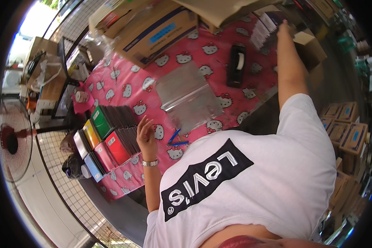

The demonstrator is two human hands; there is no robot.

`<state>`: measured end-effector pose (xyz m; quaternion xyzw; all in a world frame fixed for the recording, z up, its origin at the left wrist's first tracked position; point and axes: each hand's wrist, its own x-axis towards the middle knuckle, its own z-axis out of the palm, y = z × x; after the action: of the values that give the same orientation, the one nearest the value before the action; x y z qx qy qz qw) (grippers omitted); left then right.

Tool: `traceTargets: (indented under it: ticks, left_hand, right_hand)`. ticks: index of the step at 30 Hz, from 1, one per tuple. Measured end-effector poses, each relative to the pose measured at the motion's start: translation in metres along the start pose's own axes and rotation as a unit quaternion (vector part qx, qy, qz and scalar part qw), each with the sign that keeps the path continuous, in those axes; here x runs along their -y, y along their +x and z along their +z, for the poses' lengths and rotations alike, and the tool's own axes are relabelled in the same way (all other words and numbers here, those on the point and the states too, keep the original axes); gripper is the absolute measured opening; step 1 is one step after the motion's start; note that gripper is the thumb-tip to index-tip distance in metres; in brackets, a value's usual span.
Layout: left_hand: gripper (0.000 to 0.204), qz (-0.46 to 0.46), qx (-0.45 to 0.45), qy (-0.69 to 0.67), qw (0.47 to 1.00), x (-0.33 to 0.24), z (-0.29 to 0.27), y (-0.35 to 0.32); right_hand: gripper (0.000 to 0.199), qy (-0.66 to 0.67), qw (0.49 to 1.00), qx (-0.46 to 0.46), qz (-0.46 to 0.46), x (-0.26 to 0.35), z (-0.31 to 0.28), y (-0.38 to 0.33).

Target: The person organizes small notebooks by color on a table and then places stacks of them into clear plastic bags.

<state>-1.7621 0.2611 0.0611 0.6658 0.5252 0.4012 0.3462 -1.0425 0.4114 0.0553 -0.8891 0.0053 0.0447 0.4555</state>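
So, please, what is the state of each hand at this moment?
Left hand: open, loosely curled, holding nothing visible.
Right hand: at the grey stack; whether it grips anything cannot be told.

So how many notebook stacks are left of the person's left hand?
6: white stack, yellow stack and green stack in the upper row; blue stack, pink stack and red stack below. Others could be hidden behind.

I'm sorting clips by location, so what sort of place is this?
Probably a packing area or stockroom: a big carton stands on the pink-covered table, along with rows of what look like notebooks, and more boxes are stacked at the right.
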Motion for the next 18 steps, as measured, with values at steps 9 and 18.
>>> traceTargets:
  ticks: [9, 18]
  left_hand:
    - [0.023, 0.028, -0.425, 0.06, 0.903, -0.018, -0.214, 0.014]
    - [0.029, -0.158, -0.301, 0.311, 0.887, 0.147, -0.388, 0.088]
  right_hand:
    - [0.019, 0.337, 0.741, 0.362, -0.454, -0.01, -0.016, -0.46]
    - [0.033, 0.167, 0.502, 0.659, -0.535, 0.041, 0.083, -0.829]
